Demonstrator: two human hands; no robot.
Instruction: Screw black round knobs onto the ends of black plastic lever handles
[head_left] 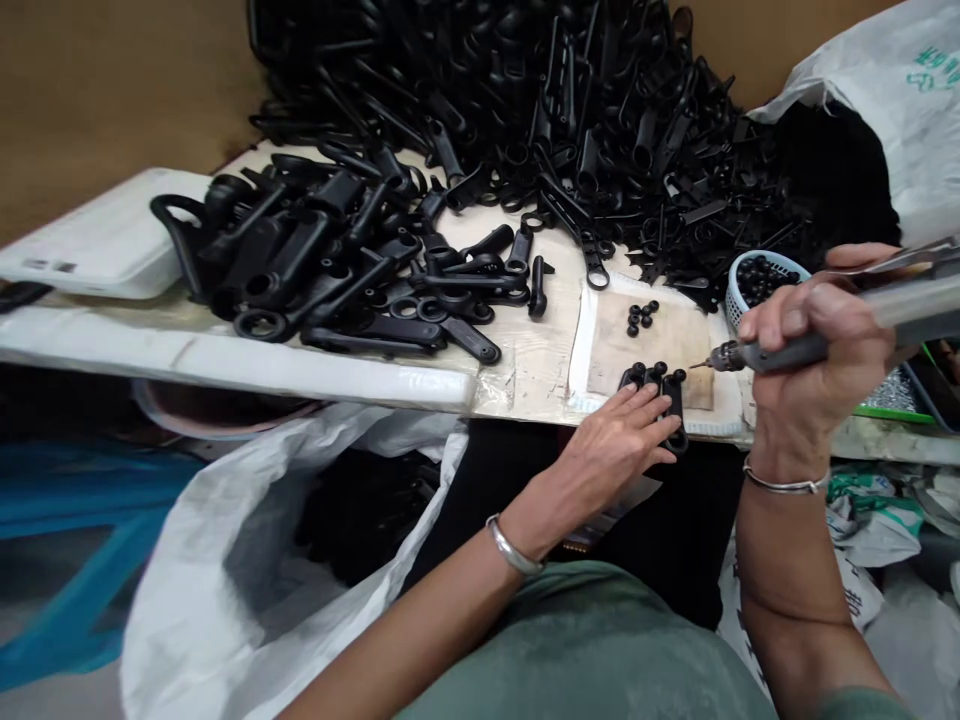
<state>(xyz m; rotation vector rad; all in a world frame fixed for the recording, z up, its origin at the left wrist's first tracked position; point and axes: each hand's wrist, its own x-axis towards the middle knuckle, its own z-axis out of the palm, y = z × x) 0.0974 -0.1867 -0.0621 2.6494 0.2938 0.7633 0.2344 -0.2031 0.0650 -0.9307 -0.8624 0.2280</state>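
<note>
My right hand (pixel 821 345) is closed round a power screwdriver (pixel 780 352), its thin bit pointing left over a worn board. The bit's tip is apart from the parts below it. My left hand (pixel 611 445) lies with outstretched fingers on a short row of black plastic crank handles (pixel 674 405) at the table's front edge. Each handle in the row has a small round black knob (pixel 679 377) at its far end. Several loose black knobs (pixel 637 320) sit on the board (pixel 607 350) behind the row. My left fingers partly cover the handles.
A large heap of black plastic parts (pixel 487 80) fills the back, with another pile (pixel 300 250) at left beside a white box (pixel 112 235). A blue basket of knobs (pixel 739 290) and a tray of small metal pieces (pixel 896 395) are at right. An open white sack (pixel 195 560) stands below.
</note>
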